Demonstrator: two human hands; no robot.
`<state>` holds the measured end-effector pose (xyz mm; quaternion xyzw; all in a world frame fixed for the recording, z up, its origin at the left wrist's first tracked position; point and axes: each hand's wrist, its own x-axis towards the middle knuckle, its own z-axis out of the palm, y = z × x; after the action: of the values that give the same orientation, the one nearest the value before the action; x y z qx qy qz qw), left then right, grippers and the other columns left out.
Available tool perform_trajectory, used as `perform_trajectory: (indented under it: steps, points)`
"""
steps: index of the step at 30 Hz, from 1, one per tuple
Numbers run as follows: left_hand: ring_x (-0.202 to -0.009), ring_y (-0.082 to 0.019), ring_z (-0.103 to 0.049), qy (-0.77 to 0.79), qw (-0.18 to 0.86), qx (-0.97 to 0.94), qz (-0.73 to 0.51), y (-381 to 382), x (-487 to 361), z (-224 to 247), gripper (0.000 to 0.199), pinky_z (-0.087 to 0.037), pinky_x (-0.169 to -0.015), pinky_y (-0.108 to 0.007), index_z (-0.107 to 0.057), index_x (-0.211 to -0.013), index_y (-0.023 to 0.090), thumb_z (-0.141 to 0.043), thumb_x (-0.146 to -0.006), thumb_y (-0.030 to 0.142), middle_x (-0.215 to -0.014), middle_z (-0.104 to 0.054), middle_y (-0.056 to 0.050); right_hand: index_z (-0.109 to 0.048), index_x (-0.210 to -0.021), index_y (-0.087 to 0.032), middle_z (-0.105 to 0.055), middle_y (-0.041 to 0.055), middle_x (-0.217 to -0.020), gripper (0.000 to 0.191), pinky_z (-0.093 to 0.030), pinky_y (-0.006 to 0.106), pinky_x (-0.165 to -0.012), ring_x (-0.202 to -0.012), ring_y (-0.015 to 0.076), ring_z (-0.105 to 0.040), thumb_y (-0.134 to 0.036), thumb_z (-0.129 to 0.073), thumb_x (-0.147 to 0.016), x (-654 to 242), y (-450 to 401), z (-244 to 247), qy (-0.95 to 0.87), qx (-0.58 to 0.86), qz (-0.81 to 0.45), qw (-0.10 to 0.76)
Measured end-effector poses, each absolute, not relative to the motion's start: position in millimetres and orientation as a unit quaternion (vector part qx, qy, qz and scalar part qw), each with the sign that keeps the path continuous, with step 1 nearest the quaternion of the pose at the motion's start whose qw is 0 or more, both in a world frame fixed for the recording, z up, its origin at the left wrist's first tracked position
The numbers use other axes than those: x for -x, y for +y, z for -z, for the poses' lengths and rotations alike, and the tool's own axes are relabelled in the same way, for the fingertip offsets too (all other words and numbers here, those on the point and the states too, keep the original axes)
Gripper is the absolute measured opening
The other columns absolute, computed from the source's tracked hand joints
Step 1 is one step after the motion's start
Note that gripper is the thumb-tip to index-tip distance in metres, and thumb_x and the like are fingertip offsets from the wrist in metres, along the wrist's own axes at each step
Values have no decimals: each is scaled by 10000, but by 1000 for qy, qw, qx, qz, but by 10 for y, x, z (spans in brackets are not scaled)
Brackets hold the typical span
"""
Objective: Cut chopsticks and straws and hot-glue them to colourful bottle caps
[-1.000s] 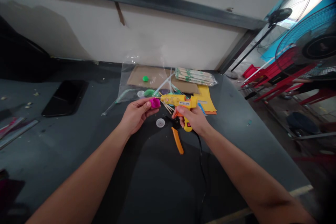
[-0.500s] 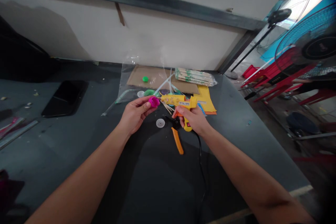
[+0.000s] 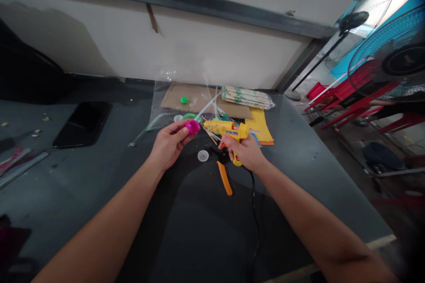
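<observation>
Left grip: a magenta plastic cap (image 3: 192,127) is pinched between thumb and fingertips of the left hand (image 3: 169,145).
Right grip: the fingers of the right hand (image 3: 241,152) are pressed closed around a yellow hot glue gun (image 3: 226,127); whether the trigger is pressed cannot be told.
Held things: the gun's nozzle is pointed at the cap, just beside it and held above the table.
Below the hands: a white plastic disc (image 3: 202,155) and orange-handled pliers (image 3: 225,178) are laid on the dark table (image 3: 299,163), with the gun's black cord (image 3: 255,212) trailing nearby.
Beyond: wooden sticks (image 3: 210,135), a green cap (image 3: 184,100) on cardboard (image 3: 199,98), and a clear plastic bag (image 3: 159,115) are spread there.
</observation>
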<state>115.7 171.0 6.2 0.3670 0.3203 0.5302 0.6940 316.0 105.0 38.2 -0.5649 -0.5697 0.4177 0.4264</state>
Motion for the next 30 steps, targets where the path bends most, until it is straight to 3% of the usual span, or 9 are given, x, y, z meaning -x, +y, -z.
perform_trajectory:
  steps: [5, 12, 21, 30]
  points:
    - [-876, -165, -686, 323, 692, -370, -529, 1708, -1160, -69, 219, -551, -835, -278, -736, -910, 154, -746, -692, 162, -909, -736, -61, -623, -679, -173, -521, -10, -497, 316, -369, 237, -409, -421, 101, -479, -427, -538, -847, -3166, 1034, -394, -592, 585, -377, 407]
    - [-864, -154, -681, 324, 690, -375, -528, 1704, -1167, -73, 219, -546, -844, -280, -732, -899, 158, -755, -681, 157, -901, -732, -52, -623, -681, -180, -565, 21, -560, 280, -412, 243, -474, -611, 160, -594, -401, -548, -836, -3144, 1032, -437, -616, 574, -349, 413]
    - [-869, -154, -682, 323, 691, -376, -526, 1701, -1160, -61, 229, -544, -845, -278, -727, -915, 153, -753, -688, 158, -905, -731, -54, -629, -670, -177, -505, -15, -485, 331, -379, 240, -427, -426, 101, -472, -433, -531, -856, -3172, 1025, -412, -598, 572, -377, 415]
    - [-852, -143, -680, 320, 692, -368, -533, 1699, -1159, -59, 211, -548, -814, -254, -731, -888, 159, -763, -679, 160, -891, -733, -46, -614, -693, -167, -622, 17, -635, 316, -358, 224, -376, -394, 73, -459, -440, -553, -840, -3161, 1039, -379, -581, 571, -400, 420]
